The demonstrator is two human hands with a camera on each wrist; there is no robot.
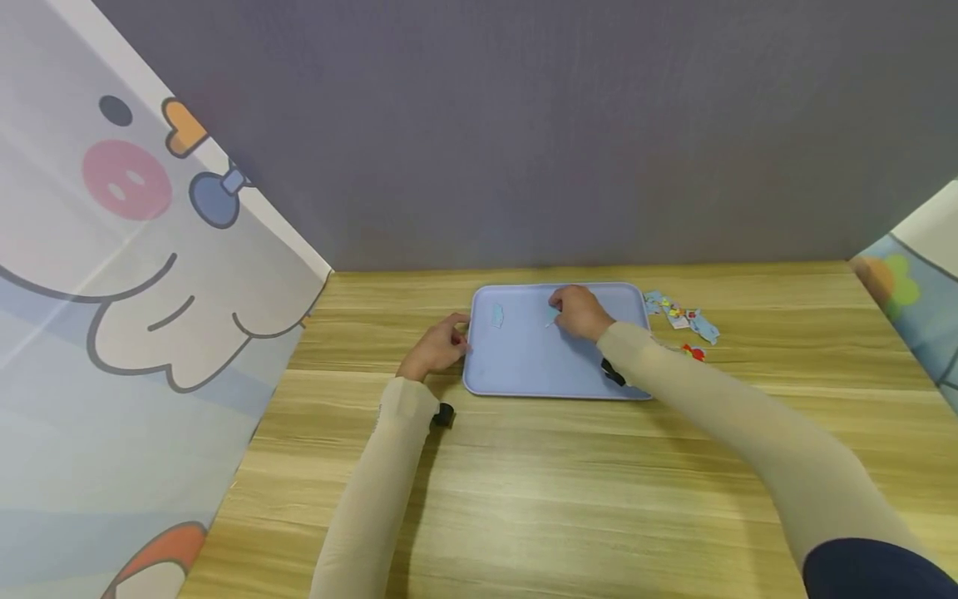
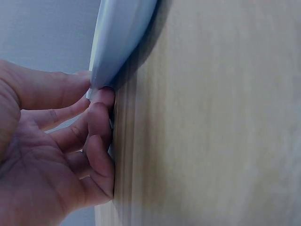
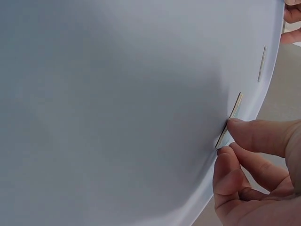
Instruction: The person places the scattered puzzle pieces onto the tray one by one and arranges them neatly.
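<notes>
A pale blue tray (image 1: 539, 370) lies on the wooden table. My left hand (image 1: 437, 345) is at its left side, with thumb and fingers pinching the rim (image 2: 110, 52) in the left wrist view. Over the tray's upper right part, my right hand (image 1: 582, 312) pinches a thin, flat light-blue piece (image 3: 236, 106) between thumb and fingers. That piece is tilted, and the fingers hide part of it. Another light-blue flat piece (image 1: 497, 315), with an irregular outline like a jigsaw piece, lies in the tray's upper left.
Several colourful flat pieces (image 1: 703, 327) lie on the table just right of the tray, with a red one (image 1: 694, 353) partly behind the right sleeve. A grey wall panel (image 1: 524, 141) rises along the table's far edge. A cartoon-printed panel (image 1: 172, 308) borders the left.
</notes>
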